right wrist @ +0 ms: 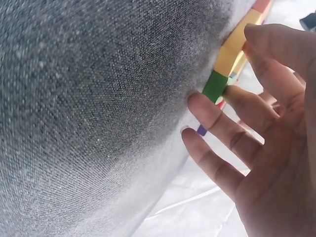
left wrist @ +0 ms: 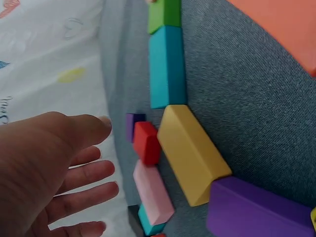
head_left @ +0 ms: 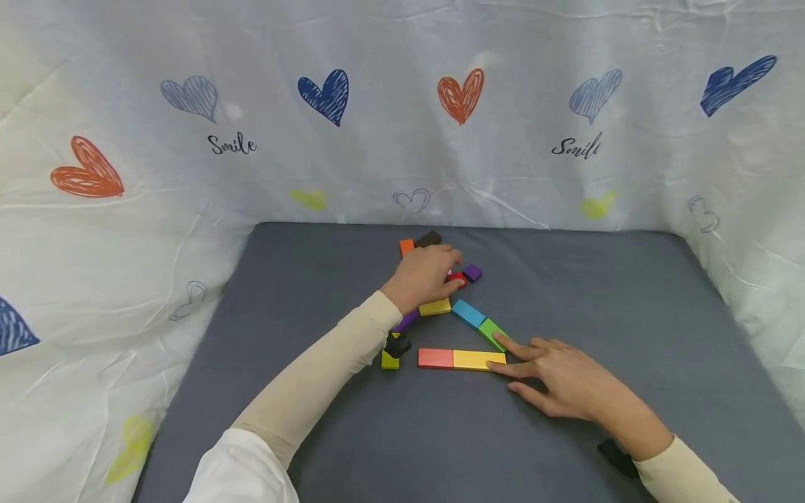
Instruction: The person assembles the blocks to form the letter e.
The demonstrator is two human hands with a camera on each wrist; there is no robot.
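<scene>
My left hand (head_left: 426,272) hovers over the far cluster of blocks with its fingers spread and nothing in them. Below it in the left wrist view are a red block (left wrist: 147,143), a pink block (left wrist: 153,192) and a yellow block (left wrist: 190,153). My right hand (head_left: 560,377) is spread out at the right; one fingertip touches the green block (head_left: 492,334) and another the end of the long yellow block (head_left: 474,360). A salmon block (head_left: 435,358) adjoins that yellow one. The blue block (head_left: 468,314) lies end to end with the green.
Past the left hand lie an orange block (head_left: 407,247), a black block (head_left: 428,239) and a small purple block (head_left: 472,272). Another purple block (head_left: 407,320) and a lime block (head_left: 390,360) lie by the left forearm. A white cloth (head_left: 377,168) with hearts hangs behind the grey table (head_left: 302,279).
</scene>
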